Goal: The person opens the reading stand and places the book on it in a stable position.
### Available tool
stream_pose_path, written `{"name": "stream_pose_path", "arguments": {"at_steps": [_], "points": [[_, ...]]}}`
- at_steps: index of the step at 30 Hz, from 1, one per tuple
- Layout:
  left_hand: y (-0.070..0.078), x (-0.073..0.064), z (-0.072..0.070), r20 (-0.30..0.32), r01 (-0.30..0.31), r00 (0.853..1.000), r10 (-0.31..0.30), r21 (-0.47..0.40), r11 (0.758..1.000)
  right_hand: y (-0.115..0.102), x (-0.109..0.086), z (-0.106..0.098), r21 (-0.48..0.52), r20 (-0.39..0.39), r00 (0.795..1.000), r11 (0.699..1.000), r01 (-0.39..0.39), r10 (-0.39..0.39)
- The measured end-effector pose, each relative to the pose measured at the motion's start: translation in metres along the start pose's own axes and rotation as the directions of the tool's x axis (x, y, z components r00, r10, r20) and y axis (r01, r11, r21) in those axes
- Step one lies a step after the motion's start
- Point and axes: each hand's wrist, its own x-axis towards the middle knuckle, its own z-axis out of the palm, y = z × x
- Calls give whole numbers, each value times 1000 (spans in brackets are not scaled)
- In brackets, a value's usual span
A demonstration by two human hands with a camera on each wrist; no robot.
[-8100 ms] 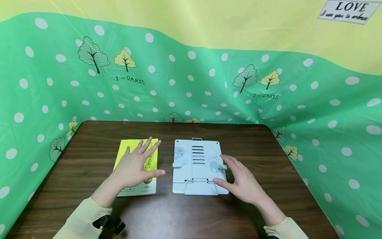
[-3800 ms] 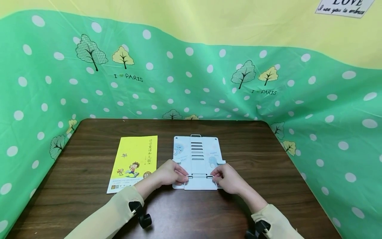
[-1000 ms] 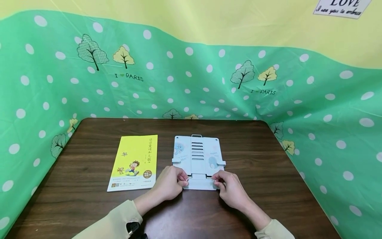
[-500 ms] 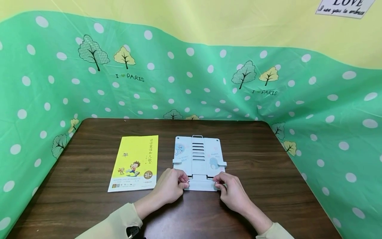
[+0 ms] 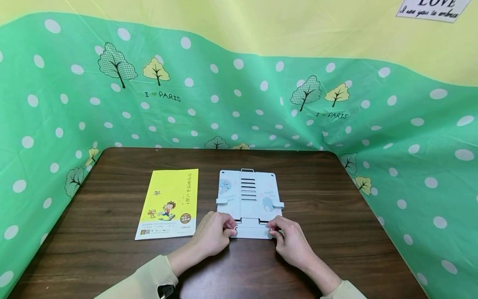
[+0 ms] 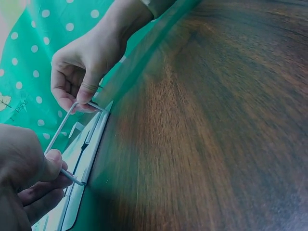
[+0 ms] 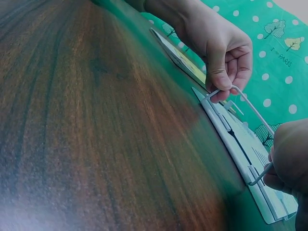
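Observation:
A pale blue book stand (image 5: 267,209) with cartoon prints and a column of slots lies flat on the table, centre of the head view. At its near edge my left hand (image 5: 212,232) pinches the left corner of a wire bracket (image 6: 59,127) between thumb and curled fingers. My right hand (image 5: 293,241) has the opposite corner in the same kind of pinch. Both wrist views show the bracket tilted up off the panel, its ends still joined to the stand's front lip. The fingers hide parts of the wire.
Left of the stand a yellow book (image 5: 168,191) with a cartoon child on its cover lies flat. Dark wood table (image 5: 310,178) extends all around. Behind and at both sides hangs a green polka-dot cloth (image 5: 231,112), close to the table's edges.
Earliest, my spread hands hovered over the book and beside the stand; then both took the wire bracket, which lay flat and now stands raised. Over the last second the hands hardly move.

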Motion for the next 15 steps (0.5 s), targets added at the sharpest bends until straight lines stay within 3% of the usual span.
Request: {"name": "stream_pose_path", "arguments": {"at_steps": [15], "points": [[2, -3, 1, -26, -31, 999, 31, 13, 999, 6, -5, 1, 35, -42, 992, 993, 116, -115]]}}
